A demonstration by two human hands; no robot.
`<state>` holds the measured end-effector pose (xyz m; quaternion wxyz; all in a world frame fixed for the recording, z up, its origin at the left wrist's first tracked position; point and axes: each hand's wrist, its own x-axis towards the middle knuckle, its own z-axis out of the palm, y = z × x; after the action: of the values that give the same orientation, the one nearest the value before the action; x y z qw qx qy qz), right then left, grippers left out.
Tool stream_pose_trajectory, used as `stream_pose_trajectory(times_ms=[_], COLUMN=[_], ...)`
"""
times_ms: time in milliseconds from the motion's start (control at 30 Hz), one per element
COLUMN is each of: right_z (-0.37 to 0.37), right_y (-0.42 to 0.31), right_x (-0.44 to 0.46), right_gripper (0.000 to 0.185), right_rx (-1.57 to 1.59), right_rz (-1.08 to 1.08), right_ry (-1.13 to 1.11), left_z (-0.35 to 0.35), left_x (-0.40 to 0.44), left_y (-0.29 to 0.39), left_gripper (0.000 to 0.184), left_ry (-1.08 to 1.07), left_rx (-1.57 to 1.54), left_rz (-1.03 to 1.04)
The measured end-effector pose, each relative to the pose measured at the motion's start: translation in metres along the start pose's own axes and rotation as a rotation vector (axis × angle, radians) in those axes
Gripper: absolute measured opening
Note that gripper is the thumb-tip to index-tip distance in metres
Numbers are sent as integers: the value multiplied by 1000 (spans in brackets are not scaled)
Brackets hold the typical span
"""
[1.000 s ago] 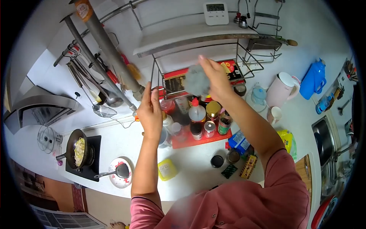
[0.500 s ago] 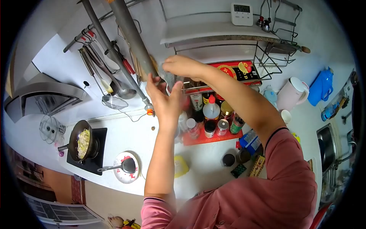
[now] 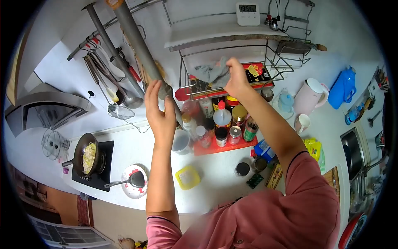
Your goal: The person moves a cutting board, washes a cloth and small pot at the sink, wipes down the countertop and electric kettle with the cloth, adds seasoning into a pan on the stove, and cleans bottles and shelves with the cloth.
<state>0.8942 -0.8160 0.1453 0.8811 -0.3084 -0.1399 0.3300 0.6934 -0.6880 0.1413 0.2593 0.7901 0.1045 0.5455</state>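
Observation:
My right hand (image 3: 237, 80) grips a crumpled grey cloth (image 3: 212, 73) above the wire wall rack (image 3: 219, 92). A flat red and black box (image 3: 256, 75) lies on that rack, partly behind the cloth and hand. My left hand (image 3: 160, 113) is raised beside the grey pipe (image 3: 141, 45), fingers stretched and thumb apart, holding nothing. Whether it touches the pipe I cannot tell. Below the rack, several seasoning bottles and jars stand on a red tray (image 3: 226, 145), among them a clear bottle with a red cap (image 3: 222, 118).
At left, a wok (image 3: 100, 154) with food sits on a black cooktop (image 3: 107, 176). A spatula (image 3: 136, 180) rests on a patterned plate (image 3: 127, 189). A yellow-rimmed container (image 3: 188, 177) stands on the counter. A pink kettle (image 3: 307, 98) and blue jug (image 3: 343, 91) are at right.
My right hand has moved right with the cloth, away from the pipe and my left hand. The cloth now spreads out over the rack. The camera view has shifted slightly.

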Motion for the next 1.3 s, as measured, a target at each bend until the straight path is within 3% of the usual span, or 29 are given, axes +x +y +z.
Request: stream_pose_trajectory(times_ms=[33, 167, 200, 267, 333, 400, 433, 533, 567, 633, 667, 733, 767, 867, 967, 1067, 1100, 1300], right_z=[-5, 5, 17, 34, 30, 21, 25, 25, 19, 27, 16, -24, -41, -78, -53, -52, -70, -61], right_y=[-7, -10, -16, -7, 15, 34, 38, 3, -13, -53, -69, -96, -109, -139, -147, -163, -171, -197], right_x=[2, 34, 35, 56, 90, 102, 112, 104, 111, 80, 75, 91, 89, 93, 62, 34, 35, 30], right_gripper=[31, 45, 52, 45, 45, 48, 49, 51, 55, 56, 53, 50, 48, 48, 50, 45, 44, 39], right_rx=[33, -675, -1133, -1414, -1805, -2057, -1985, -2483, -2159, -2368, -2240, -2500, -2585, -2580, -2897, -2847, -2803, -2667], right_rz=[-56, -585, -605, -675, -785, -1122, -984, -1009, -723, -424, -408, -491, -672, -793, -577, -291, -393, -24], right_ry=[-20, -112, 12, -145, -466, -448, -438, -426, -382, -347, -270, -215, -142, 190, 264, 288, 303, 262], left_z=[2, 31, 41, 61, 72, 77, 77, 79, 80, 81, 81, 80, 81, 81, 77, 74, 74, 74], left_x=[2, 24, 29, 30, 28, 29, 29, 29, 29, 28, 27, 28, 28, 28, 29, 29, 29, 28], left_y=[6, 23, 24, 20, 15, 9, 7, 4, 3, 2, 3, 5, 4, 4, 8, 12, 10, 8], left_gripper=[37, 20, 20, 21, 28, 28, 30, 33, 33, 34, 34, 34, 34, 33, 33, 33, 32, 28], left_ry=[-29, -170, -209, -199, -143, -66, -61, -26, -15, -5, -2, 2, 5, -4, -57, -116, -122, -138], left_rx=[-22, -6, 43, 221, 355, 390, 404, 407, 402, 387, 384, 372, 364, 368, 421, 394, 383, 474], left_rz=[28, 264, 328, 373, 399, 452, 459, 495, 497, 488, 485, 490, 490, 490, 493, 493, 499, 540])
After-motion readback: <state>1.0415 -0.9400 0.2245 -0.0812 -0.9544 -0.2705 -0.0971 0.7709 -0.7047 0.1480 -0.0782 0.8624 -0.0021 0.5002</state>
